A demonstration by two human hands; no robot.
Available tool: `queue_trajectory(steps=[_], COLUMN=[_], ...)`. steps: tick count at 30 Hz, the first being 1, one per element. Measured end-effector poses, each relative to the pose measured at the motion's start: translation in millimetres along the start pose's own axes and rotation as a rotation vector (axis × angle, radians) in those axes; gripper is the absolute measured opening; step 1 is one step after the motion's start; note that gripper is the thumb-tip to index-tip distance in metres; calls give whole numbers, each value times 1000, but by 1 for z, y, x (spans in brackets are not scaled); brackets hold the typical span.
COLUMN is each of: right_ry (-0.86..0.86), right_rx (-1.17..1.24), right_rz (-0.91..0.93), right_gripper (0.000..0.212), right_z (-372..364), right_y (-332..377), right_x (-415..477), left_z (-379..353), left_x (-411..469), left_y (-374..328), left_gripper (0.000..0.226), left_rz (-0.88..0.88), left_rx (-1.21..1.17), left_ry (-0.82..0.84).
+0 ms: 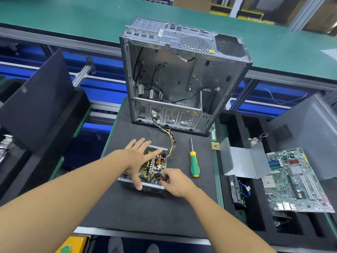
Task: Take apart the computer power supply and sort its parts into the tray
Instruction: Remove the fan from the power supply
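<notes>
Opened power supply [155,164] on the surface [145,212] before the case [182,73], my left hand [138,159] spread flat on it, my right hand [173,181] pinching its black wires [157,177]: a hard tug could rip leads, with the harness [171,141] running into the case.

place: probably electronics teardown line | cues: green conveyor belt [73,13]; gutted PC case [182,79]; foam tray [255,207]
</notes>
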State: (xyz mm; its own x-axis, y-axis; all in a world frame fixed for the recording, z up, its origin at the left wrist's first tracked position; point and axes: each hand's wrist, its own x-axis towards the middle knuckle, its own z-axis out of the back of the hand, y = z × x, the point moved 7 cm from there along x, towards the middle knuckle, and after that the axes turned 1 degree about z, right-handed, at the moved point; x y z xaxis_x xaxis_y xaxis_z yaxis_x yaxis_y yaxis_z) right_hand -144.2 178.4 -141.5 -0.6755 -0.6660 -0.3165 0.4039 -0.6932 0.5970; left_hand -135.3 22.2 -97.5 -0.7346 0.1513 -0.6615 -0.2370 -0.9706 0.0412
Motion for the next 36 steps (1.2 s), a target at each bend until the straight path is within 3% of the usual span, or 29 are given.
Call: queue_trajectory(steps=[4,10,17,23,26,29,32,34,36], right_ry=[-58,-84,186,56,-38,-88,-132,-167,-174], right_rx=[390,875,684,618,497,445,601,791,921], right_rz=[-122,-157,-23,-116,-183,-167,-127,-114,-107], right_gripper=[19,10,15,9,7,9,9,11,13], right_z=[9,18,22,32,29,31,35,36,36], right_y=[-6,0,34,20,12,16,27,34,40], right_x=[-3,-11,-8,-4,-2,0,1,1,2], left_z=[4,7,1,0,5,7,-9,-20,-25], left_x=[-5,-10,-10,-22,-35,-47,-47,-48,-48], left_y=[-2,-2,4,19,30,48,50,37,23], left_gripper=[151,149,146,125,110,91,101,121,127], left_rz=[-9,-36,-69,-67,67,366,562,588,582], left_rx=[-4,-26,-38,-298,-375,-491,-705,-737,-691], left_ry=[-13,-38,-106,-258,-395,-494,-220,-11,70])
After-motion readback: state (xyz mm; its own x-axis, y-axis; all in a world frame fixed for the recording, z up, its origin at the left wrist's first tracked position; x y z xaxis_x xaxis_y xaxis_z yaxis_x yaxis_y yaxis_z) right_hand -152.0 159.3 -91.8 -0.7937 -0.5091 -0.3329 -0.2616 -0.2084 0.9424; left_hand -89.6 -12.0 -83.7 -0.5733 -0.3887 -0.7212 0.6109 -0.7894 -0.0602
